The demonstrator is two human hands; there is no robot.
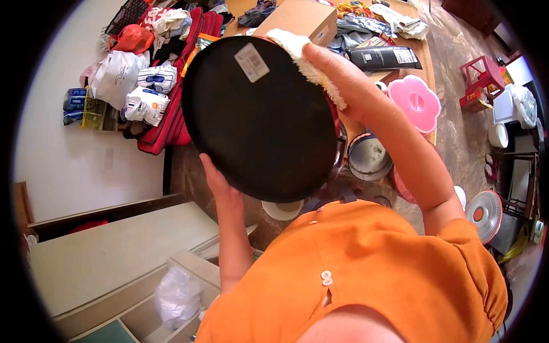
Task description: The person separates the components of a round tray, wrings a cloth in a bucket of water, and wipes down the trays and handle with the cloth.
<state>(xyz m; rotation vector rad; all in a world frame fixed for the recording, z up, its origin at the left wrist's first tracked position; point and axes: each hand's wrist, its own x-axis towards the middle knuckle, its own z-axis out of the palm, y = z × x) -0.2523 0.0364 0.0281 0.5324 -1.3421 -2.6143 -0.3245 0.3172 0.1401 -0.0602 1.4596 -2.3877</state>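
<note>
A large, round black object [260, 126] with a pale label [251, 62] near its top is held up before my chest. My left hand [220, 180] grips its lower left edge, with the fingers partly hidden behind it. At the upper right edge, my right hand [337, 80] holds a fluffy white cloth [300, 51] against the rim. The cloth lies over the rim and hangs down along the right side. Below and right of the black object is a round metal pot [369, 155].
A cardboard box [297, 23], a pink flower-shaped basin [413, 104] and clothes lie beyond. Red padded items [171, 114] and bags stand at the left. An open drawer [143, 317] holds a plastic bag [177, 294]. A fan [484, 216] is at the right.
</note>
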